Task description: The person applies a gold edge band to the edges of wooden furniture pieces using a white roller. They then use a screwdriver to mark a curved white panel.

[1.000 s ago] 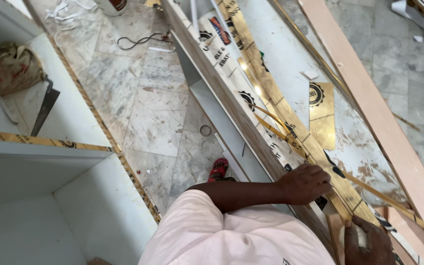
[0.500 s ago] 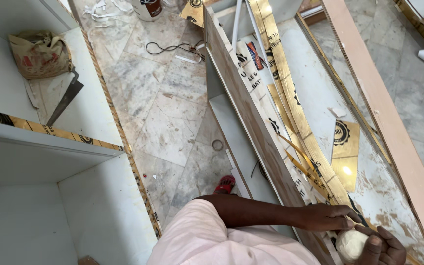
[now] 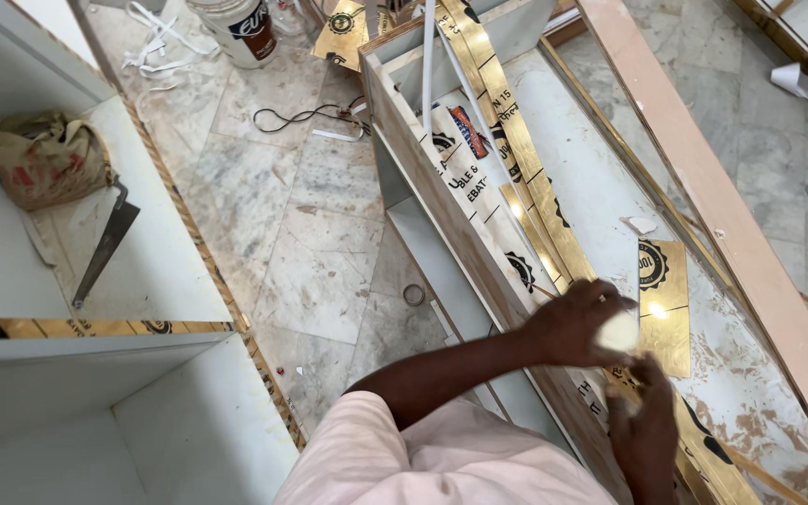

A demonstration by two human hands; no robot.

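My left hand [image 3: 572, 323] reaches across my body and grips a small white lump [image 3: 620, 331] in its fingertips. It hovers over gold laminate strips [image 3: 554, 234] that lie along a long wooden cabinet panel [image 3: 451, 215] on the floor. My right hand [image 3: 645, 425] is just below it, fingers pointing up at the lump and resting on the gold strip. A square gold sheet [image 3: 666, 304] lies right beside both hands on a white, glue-stained board [image 3: 600, 178].
A handsaw [image 3: 105, 245] and a crumpled bag [image 3: 44, 154] lie on a white shelf unit at left. On the marble floor are a white bucket [image 3: 236, 28], a black cable [image 3: 306, 117] and a tape ring [image 3: 413, 295]. A long wooden plank [image 3: 703, 187] runs at right.
The view has shifted, so both hands sit higher in the frame. My left hand has slid along the gold strip, and the white lump, earlier by my right hand, is now in my left fingertips.
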